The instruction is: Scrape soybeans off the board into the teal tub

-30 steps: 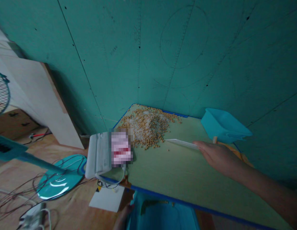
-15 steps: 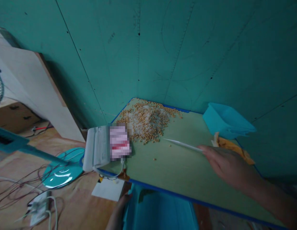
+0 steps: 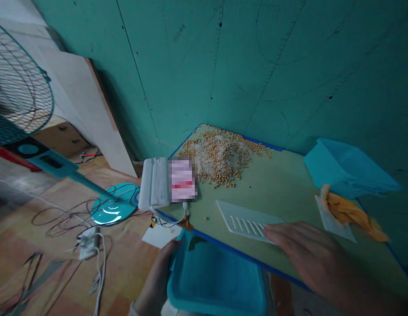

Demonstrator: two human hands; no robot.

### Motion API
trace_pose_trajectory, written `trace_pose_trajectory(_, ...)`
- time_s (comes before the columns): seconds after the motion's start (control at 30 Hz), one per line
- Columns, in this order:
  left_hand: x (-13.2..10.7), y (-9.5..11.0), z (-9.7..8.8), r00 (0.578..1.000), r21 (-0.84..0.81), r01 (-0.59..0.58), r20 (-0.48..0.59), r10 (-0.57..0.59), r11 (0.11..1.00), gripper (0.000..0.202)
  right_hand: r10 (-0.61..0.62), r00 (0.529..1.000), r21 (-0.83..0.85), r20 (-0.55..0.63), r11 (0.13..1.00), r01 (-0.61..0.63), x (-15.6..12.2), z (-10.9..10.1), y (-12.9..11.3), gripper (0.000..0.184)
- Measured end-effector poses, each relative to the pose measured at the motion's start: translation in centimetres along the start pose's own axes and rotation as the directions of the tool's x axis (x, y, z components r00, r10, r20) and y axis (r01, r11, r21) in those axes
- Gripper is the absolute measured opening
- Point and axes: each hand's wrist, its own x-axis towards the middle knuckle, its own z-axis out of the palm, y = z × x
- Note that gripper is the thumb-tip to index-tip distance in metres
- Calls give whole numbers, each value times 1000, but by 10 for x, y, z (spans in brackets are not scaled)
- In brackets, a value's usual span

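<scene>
My right hand (image 3: pixel 305 250) is closed on a white slotted plastic scraper (image 3: pixel 228 216), held low over the table near its front edge. A single bean (image 3: pixel 207 218) lies left of the scraper. Beyond it, a heap of tan beans (image 3: pixel 220 158) mixed with whitish, translucent grains spreads across the table's back left. My left hand (image 3: pixel 166 261) is at the left rim of a blue plastic bin (image 3: pixel 217 306), just below the table's front edge. Its fingers are wrapped round the rim, partly hidden by the bin's side.
A pale green tabletop (image 3: pixel 276 175) meets the green wall. At its right are a blue container (image 3: pixel 342 169), an orange cloth (image 3: pixel 352 213) and a white flat piece (image 3: pixel 333 224). A white device (image 3: pixel 154 184) sits at the left corner. A fan (image 3: pixel 47 160) and cables are at left.
My right hand has drawn the scraper toward the table's front edge, turning its slotted face into view. My view has shifted left. The left hand stays at the bin.
</scene>
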Motion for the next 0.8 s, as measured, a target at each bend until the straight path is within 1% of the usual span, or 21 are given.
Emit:
trace_pose_trajectory(0.07,-21,3,-2,998,-25,60,-11,-60,998,16,-56,998,12,-41,998,57,5,0,-8,36)
trace_pose_trajectory(0.1,-32,5,-2,996,-58,84,-8,-85,995,17,-87,995,17,-55,996,88,6,1,-11,35)
trace_pose_trajectory(0.13,-43,7,-2,991,-123,137,18,-136,983,20,-122,990,18,-66,992,124,6,2,-13,36)
trace_pose_trajectory(0.17,-52,10,-1,989,-167,149,36,-145,975,23,-160,984,16,-77,987,161,6,3,-15,36)
trace_pose_trajectory(0.2,-60,13,-1,990,-191,142,25,-140,971,23,-194,977,8,-85,981,196,5,4,-17,36)
trace_pose_trajectory(0.27,-68,19,0,987,-222,156,58,-147,962,23,-249,964,-21,-93,969,248,3,5,-17,35)
trace_pose_trajectory(0.33,-69,24,0,987,-245,159,69,-146,956,24,-297,950,-50,-92,955,294,-1,6,-15,32)
trace_pose_trajectory(0.4,-67,25,-2,987,-259,155,73,-141,953,27,-319,944,-57,-88,947,315,-7,7,-10,32)
trace_pose_trajectory(0.47,-65,26,-4,988,-241,148,71,-135,959,32,-284,953,-42,-105,959,281,-11,8,-5,37)
trace_pose_trajectory(0.53,-65,25,-5,989,-211,146,68,-135,967,35,-202,973,-18,-114,979,201,-10,9,-2,43)
trace_pose_trajectory(0.63,-65,23,-6,990,-203,132,80,-118,970,35,-125,987,0,-104,992,126,4,11,-3,40)
trace_pose_trajectory(0.7,-65,22,-7,990,-212,122,90,-105,970,34,-127,987,8,-101,992,129,15,14,-7,36)
trace_pose_trajectory(0.8,-66,22,-8,991,-217,124,69,-112,968,34,-147,985,47,-87,987,151,26,22,-14,34)
